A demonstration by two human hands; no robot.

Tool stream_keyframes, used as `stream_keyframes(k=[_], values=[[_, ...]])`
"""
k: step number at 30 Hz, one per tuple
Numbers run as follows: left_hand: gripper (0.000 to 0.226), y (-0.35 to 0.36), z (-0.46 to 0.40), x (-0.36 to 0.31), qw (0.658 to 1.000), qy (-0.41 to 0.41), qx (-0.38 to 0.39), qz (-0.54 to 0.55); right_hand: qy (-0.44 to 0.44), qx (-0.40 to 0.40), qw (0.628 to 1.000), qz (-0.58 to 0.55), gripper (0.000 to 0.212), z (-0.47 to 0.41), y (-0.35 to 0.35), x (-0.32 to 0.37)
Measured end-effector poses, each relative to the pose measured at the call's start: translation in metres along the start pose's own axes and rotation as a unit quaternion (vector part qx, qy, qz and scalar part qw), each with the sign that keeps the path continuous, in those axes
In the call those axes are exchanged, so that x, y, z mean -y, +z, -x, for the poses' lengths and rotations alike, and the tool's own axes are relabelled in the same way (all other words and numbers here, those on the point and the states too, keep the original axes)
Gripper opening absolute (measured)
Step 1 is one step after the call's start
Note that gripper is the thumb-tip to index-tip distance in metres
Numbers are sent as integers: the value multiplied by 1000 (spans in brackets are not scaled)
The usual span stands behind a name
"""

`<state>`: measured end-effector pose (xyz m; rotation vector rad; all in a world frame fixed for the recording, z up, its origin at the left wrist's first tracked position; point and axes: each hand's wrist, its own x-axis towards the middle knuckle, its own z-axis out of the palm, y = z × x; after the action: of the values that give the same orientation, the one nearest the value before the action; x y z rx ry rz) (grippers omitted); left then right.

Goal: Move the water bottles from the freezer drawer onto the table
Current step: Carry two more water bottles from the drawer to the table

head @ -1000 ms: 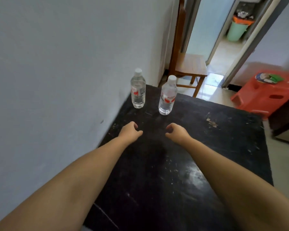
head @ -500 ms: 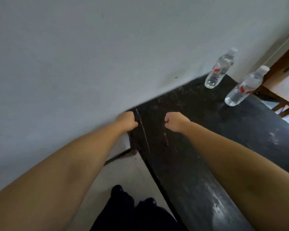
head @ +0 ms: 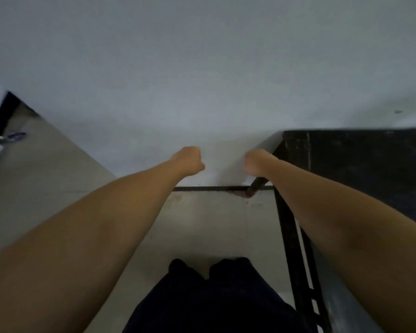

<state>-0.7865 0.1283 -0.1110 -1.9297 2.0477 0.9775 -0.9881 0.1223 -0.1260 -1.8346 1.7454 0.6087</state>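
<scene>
Dim, flat light — soft motion blur, wide-angle stretch at edges.

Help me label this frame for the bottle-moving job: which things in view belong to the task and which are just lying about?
Belongs to the job:
- black table, at the right edge
- left hand, fingers curled, holding nothing
- right hand, fingers curled, holding nothing

Just lying about:
- blurred clutter on the floor, far left, too blurred to identify
- pale wall
- person's dark trousers

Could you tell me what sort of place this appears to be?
Probably a plain room in a home: a bare pale wall, a light tiled floor and a worn black table against the wall. Both hands are empty.
</scene>
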Motion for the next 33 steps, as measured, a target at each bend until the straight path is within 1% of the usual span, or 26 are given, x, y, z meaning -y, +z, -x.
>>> stream_keyframes(k=[4, 8, 10, 11, 13, 16, 18, 19, 20, 21, 22, 23, 24, 26, 27, 28, 29, 30, 31, 32, 33], values=[[31, -16, 27, 85, 998, -58, -22, 20, -22, 7, 999, 30, 29, -16, 1, 83], [27, -30, 61, 159, 987, -135, -65, 63, -92, -1, 993, 69, 24, -26, 0, 167], [21, -30, 82, 194, 976, -175, -85, 95, -124, 12, 986, 107, 15, -31, 2, 213], [19, -28, 92, 207, 969, -193, -98, 117, -139, 14, 983, 123, 15, -30, 2, 232], [25, -24, 111, 226, 957, -225, -114, 146, -174, 12, 975, 139, 25, -29, 3, 264], [30, -11, 149, 259, 925, -302, -128, 192, -257, 31, 950, 176, 22, -22, 8, 320], [29, 5, 177, 276, 894, -356, -143, 233, -311, 34, 928, 203, 35, -16, 16, 359], [29, 8, 187, 278, 878, -378, -155, 251, -327, 34, 920, 214, 37, -10, 19, 369], [30, 12, 193, 282, 866, -395, -164, 260, -340, 36, 912, 226, 36, -8, 22, 379], [30, 18, 203, 283, 845, -419, -182, 278, -361, 36, 898, 250, 36, -4, 26, 391], [31, 25, 212, 284, 825, -444, -191, 293, -383, 43, 881, 273, 35, -2, 32, 404], [31, 32, 224, 281, 801, -469, -207, 309, -411, 48, 856, 309, 34, 4, 37, 417], [32, 38, 231, 280, 786, -485, -213, 318, -425, 53, 844, 323, 33, 7, 42, 427], [33, 58, 245, 272, 740, -525, -227, 354, -469, 55, 809, 350, 30, 18, 53, 445], [33, 67, 251, 266, 724, -537, -236, 364, -489, 52, 789, 367, 30, 23, 60, 452], [32, 75, 260, 258, 690, -554, -248, 393, -509, 55, 774, 372, 32, 32, 69, 458], [32, 87, 266, 255, 660, -573, -263, 408, -529, 60, 749, 395, 33, 40, 77, 466], [32, 90, 266, 253, 649, -581, -264, 414, -518, 71, 764, 379, 34, 45, 79, 465], [32, 122, 289, 232, 599, -618, -275, 428, -557, 84, 709, 425, 35, 74, 110, 471], [32, 126, 293, 221, 575, -623, -280, 451, -560, 86, 707, 422, 35, 80, 117, 471], [32, 132, 290, 224, 570, -620, -283, 458, -565, 78, 686, 452, 36, 77, 119, 475]])
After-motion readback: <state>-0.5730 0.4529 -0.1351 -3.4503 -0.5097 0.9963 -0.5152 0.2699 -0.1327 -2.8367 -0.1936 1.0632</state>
